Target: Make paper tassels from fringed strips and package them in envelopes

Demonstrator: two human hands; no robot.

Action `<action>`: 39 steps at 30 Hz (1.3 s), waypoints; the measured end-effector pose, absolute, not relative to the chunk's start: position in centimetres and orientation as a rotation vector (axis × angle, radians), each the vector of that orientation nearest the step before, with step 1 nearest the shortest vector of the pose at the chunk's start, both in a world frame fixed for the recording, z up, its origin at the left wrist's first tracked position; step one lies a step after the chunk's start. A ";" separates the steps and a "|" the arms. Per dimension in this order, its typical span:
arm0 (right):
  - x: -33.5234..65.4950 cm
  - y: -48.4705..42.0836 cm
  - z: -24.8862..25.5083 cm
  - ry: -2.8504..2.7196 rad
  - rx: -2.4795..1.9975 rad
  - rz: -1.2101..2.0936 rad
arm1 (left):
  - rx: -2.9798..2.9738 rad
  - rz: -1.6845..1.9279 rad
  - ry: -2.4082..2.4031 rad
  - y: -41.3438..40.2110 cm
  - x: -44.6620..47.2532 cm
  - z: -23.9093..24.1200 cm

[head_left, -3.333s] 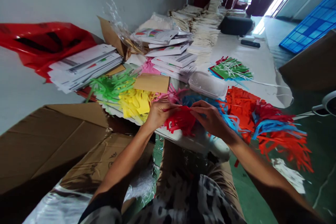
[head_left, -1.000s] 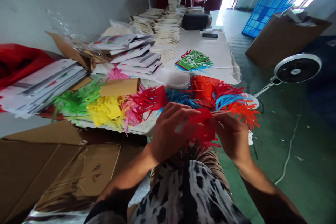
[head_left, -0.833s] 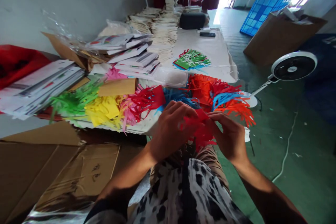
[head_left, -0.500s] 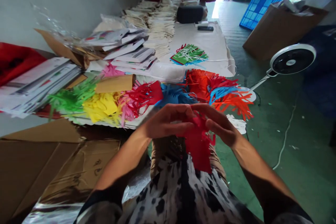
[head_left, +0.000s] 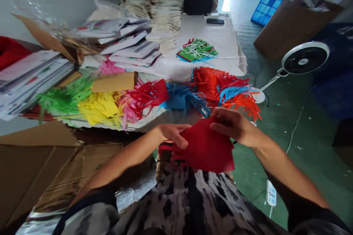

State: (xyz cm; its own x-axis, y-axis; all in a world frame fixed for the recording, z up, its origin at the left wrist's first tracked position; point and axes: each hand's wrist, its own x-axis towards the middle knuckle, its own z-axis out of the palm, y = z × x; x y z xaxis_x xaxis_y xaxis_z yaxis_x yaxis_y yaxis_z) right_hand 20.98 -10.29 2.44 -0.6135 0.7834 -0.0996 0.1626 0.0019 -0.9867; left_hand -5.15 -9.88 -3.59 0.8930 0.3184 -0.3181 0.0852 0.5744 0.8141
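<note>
A red fringed sheet [head_left: 208,148], which looks like felt or paper, is held between my two hands above my lap. My left hand [head_left: 174,134] grips its fringed left side, thumb on top. At the sheet's upper right corner, my right hand [head_left: 234,125] pinches the edge between thumb and fingers. Just beyond, on the table, lie fringed pieces in blue [head_left: 178,97], red [head_left: 154,93], yellow [head_left: 100,108], green [head_left: 64,97] and orange-red [head_left: 208,84]. Farther back, a green fringed bundle [head_left: 198,50] has white strings over it.
Stacks of white printed packets [head_left: 135,49] and cream cloth [head_left: 162,18] cover the table's left side. An open cardboard box [head_left: 35,169] stands at lower left. To the right are a white fan [head_left: 305,60], a carton [head_left: 292,25] and a power strip [head_left: 271,192] on the floor.
My hands have moved apart and slightly down. The red sheet, hanging down before, is now spread out sideways between them, with its fringe toward the left. The view has shifted slightly.
</note>
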 end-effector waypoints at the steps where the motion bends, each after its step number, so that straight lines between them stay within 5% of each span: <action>1: 21.3 -10.2 2.5 -1.844 -0.974 1.665 | 0.957 0.065 0.458 -10.1 -5.1 -4.1; 6: 23.5 -9.7 2.4 -2.339 -0.957 1.441 | 1.149 -0.189 0.484 -9.7 -4.9 -3.7; 13: 25.1 -7.9 3.9 -2.511 -1.097 0.075 | 2.190 0.583 1.195 -6.4 -5.7 2.6; 16: 24.3 -8.0 3.5 -2.396 -1.106 -0.158 | 2.369 0.796 1.381 -5.7 -6.9 3.8; 20: 22.6 -9.5 -0.9 -2.314 -1.046 -0.299 | 2.590 0.654 1.489 -7.6 -9.6 2.7; 28: 22.0 -12.7 -8.8 -2.474 -1.047 -0.162 | 2.762 0.620 1.302 -15.1 -5.4 -3.2; 34: 22.7 -13.4 -8.1 -2.582 -1.043 0.112 | 2.779 0.778 0.950 -13.4 -3.5 -9.2; 39: 22.7 -12.9 -6.2 -2.513 -1.145 0.426 | 2.685 0.735 1.040 -13.1 -4.8 -7.9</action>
